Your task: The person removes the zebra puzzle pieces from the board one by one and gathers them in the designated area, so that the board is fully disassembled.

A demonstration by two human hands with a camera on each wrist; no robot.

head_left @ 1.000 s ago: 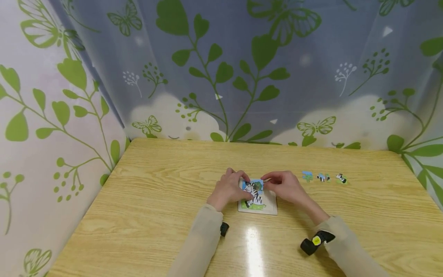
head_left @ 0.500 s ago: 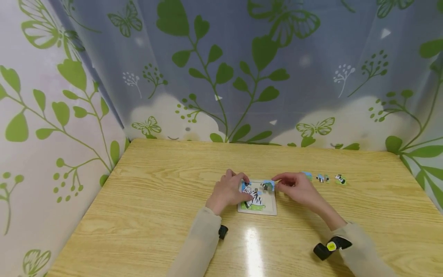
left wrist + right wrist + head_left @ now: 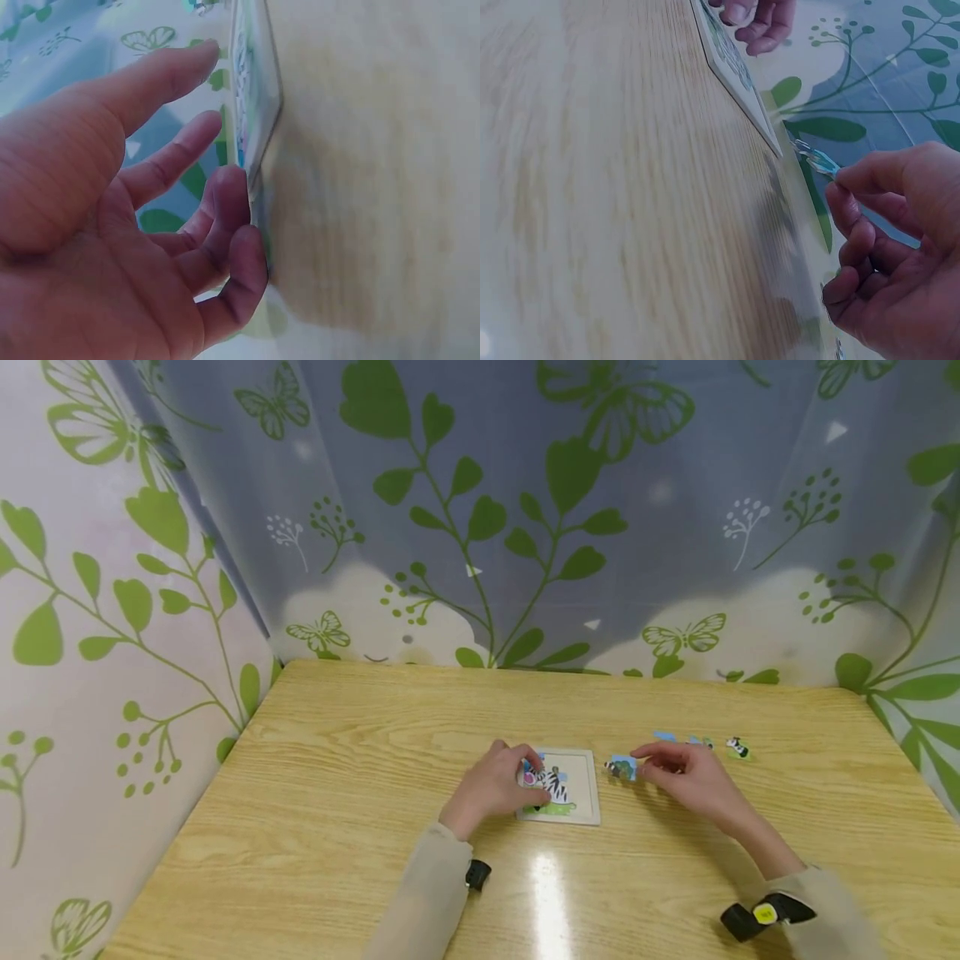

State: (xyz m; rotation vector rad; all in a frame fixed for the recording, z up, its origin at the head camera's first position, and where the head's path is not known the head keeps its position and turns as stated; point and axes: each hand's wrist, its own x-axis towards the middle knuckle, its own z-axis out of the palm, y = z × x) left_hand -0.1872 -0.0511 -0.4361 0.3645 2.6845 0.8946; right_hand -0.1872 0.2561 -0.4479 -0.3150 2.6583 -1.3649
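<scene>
A square puzzle tray (image 3: 583,787) lies on the table, with zebra pieces (image 3: 557,788) fitted in its left part and bare board on the right. My left hand (image 3: 495,787) is at the tray's left side, thumb and fingers spread apart over the zebra; in the left wrist view its fingertips are right at the tray's edge. Just right of the tray, my right hand (image 3: 693,781) pinches a puzzle piece (image 3: 622,767) with blue sky and a green tree between thumb and index finger. The right wrist view shows this piece (image 3: 819,160) edge-on, raised above the table.
Several loose puzzle pieces lie in a row behind and right of my right hand: a blue one (image 3: 664,737), one partly hidden by the hand, and a black-and-white animal piece (image 3: 738,747) on green. A leaf-patterned curtain (image 3: 480,527) hangs behind the wooden table (image 3: 360,735).
My right hand has lifted the tree piece from the tray's upper part and carried it right, past the tray's edge. The left hand stays at the tray, its fingers slightly shifted.
</scene>
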